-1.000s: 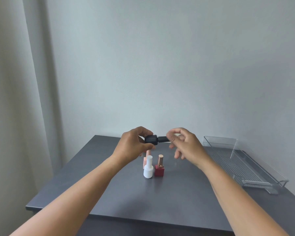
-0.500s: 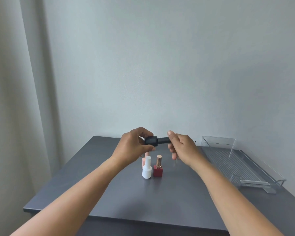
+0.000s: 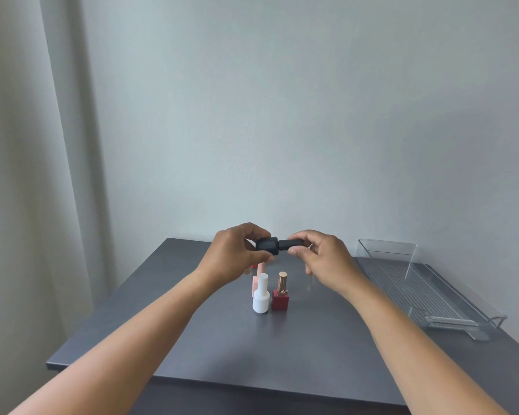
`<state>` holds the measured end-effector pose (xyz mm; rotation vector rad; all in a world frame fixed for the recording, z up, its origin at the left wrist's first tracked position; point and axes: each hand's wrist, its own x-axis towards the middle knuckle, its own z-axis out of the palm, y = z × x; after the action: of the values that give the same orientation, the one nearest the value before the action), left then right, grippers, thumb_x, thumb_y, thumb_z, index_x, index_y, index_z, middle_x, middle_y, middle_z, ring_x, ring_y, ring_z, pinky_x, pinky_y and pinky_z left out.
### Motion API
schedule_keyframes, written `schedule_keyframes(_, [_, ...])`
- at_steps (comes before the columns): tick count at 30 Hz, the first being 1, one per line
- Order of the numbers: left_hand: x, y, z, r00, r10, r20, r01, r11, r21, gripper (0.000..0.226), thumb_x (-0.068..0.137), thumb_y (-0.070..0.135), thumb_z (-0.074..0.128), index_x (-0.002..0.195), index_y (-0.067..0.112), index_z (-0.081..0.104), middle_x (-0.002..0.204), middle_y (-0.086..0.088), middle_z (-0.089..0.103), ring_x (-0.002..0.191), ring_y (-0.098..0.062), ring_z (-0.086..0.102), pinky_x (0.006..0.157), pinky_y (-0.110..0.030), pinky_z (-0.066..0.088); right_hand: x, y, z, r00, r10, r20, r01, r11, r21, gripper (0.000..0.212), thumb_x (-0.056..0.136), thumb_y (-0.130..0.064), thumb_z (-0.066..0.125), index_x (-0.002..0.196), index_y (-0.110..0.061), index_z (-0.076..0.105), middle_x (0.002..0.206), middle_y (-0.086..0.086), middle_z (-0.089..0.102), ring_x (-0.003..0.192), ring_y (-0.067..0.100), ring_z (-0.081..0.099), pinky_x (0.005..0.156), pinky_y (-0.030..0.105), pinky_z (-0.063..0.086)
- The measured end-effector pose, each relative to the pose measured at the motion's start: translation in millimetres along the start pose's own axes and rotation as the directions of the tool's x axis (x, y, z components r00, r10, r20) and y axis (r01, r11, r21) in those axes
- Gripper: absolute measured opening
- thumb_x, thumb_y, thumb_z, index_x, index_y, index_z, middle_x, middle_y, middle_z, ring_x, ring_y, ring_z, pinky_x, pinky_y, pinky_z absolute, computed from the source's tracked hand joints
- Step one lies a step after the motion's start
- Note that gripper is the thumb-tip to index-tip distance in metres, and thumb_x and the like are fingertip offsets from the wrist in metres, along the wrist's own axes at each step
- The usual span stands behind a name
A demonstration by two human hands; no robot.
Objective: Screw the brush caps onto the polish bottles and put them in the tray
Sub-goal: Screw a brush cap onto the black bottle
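Head: one black bottle (image 3: 267, 246), one tray (image 3: 426, 295)

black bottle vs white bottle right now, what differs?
Pose: the black bottle lies sideways in the air; the white bottle stands upright on the table.
Handling: the left hand grips the black bottle and the right hand pinches its cap; nothing touches the white bottle.
Shared: each has a cap in its own colour, and neither is in the tray.
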<state>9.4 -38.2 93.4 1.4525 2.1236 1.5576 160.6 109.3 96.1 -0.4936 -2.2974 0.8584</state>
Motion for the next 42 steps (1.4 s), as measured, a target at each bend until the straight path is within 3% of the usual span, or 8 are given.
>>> schedule_keyframes(10, [-1.3,-5.6,4.8,0.999,0.022,-0.026,-0.020,0.998,0.066,0.040,0.072,0.025,0.085,0.105,0.039,0.068,0.092,0.018,0.068,0.068,-0.003,0.065,0.060,-0.027,0.060,-3.3,-1.1,0.3,0.998,-0.019,0.062,0.021,1.000,-0.021,0.012,0.097,-0.037,0.054,0.091,-0.032,0.063,0.071,-0.008,0.060,0.056,0.006,0.052,0.064,0.028,0.047])
schedule_keyframes(14, [-0.8,-3.9,4.9,0.999,0.038,0.006,-0.039,0.994,0.103,0.044,0.073,0.029,0.085,0.115,0.032,0.071,0.099,0.016,0.063,0.079,0.003,0.062,0.065,-0.029,0.060,-4.1,-2.4,2.8,0.994,-0.090,0.061,0.093,0.994,-0.059,0.020,0.097,-0.027,0.056,0.114,-0.029,0.066,0.101,-0.014,0.068,0.092,0.000,0.061,0.075,0.009,0.041])
schedule_keyframes(16, [-1.3,-2.4,4.8,0.999,0.052,-0.002,-0.051,0.990,0.129,0.040,0.073,0.030,0.085,0.112,0.033,0.072,0.097,0.017,0.063,0.082,0.004,0.061,0.068,-0.028,0.059,-3.5,-2.8,4.3,0.994,-0.095,0.055,0.101,0.988,-0.115,0.019,0.098,-0.027,0.054,0.112,-0.026,0.067,0.106,-0.012,0.068,0.098,0.006,0.060,0.077,0.011,0.040])
schedule_keyframes(19, [-4.7,-1.2,6.6,0.992,0.118,-0.033,-0.107,0.966,0.234,0.039,0.075,0.030,0.083,0.112,0.032,0.072,0.095,0.021,0.060,0.082,0.007,0.059,0.072,-0.014,0.045,-3.2,-0.4,4.8,0.995,-0.074,0.066,0.086,0.975,-0.205,0.019,0.099,-0.032,0.050,0.109,-0.026,0.066,0.093,-0.013,0.066,0.088,0.010,0.058,0.072,0.022,0.041])
schedule_keyframes(23, [-11.8,2.3,10.5,0.978,0.198,-0.069,-0.164,0.927,0.336,0.037,0.079,0.028,0.079,0.115,0.029,0.071,0.102,0.014,0.062,0.082,-0.002,0.059,0.074,-0.019,0.046,-2.1,2.0,4.5,0.995,-0.068,0.069,0.085,0.959,-0.271,0.018,0.099,-0.034,0.048,0.104,-0.028,0.064,0.070,-0.014,0.055,0.067,0.003,0.050,0.057,0.022,0.035])
schedule_keyframes(31, [-21.3,5.8,17.4,0.930,0.352,-0.103,-0.249,0.812,0.528,0.033,0.085,0.029,0.073,0.117,0.022,0.070,0.109,0.003,0.066,0.085,-0.021,0.065,0.068,-0.031,0.050,0.8,-1.8,3.5,0.996,0.036,0.081,-0.024,0.989,-0.143,0.018,0.098,-0.031,0.052,0.097,-0.028,0.069,0.066,-0.008,0.057,0.061,0.008,0.049,0.056,0.023,0.037])
schedule_keyframes(38, [-18.8,2.3,17.6,0.934,0.344,-0.100,-0.241,0.810,0.535,0.034,0.087,0.033,0.070,0.120,0.025,0.068,0.109,0.004,0.066,0.087,-0.020,0.065,0.069,-0.033,0.052,1.3,-3.0,5.4,0.997,0.044,0.066,-0.038,0.995,-0.097,0.018,0.098,-0.030,0.053,0.098,-0.026,0.071,0.067,-0.011,0.060,0.061,0.007,0.051,0.056,0.023,0.039])
schedule_keyframes(42, [-16.7,-0.5,17.6,0.943,0.322,-0.081,-0.228,0.805,0.547,0.032,0.087,0.038,0.067,0.117,0.029,0.066,0.103,0.006,0.067,0.085,-0.017,0.064,0.068,-0.030,0.050,3.9,-6.4,2.5,0.995,0.051,0.090,-0.055,0.997,0.048,0.014,0.095,-0.030,0.059,0.097,-0.025,0.072,0.052,-0.018,0.056,0.043,0.009,0.048,0.048,0.022,0.046])
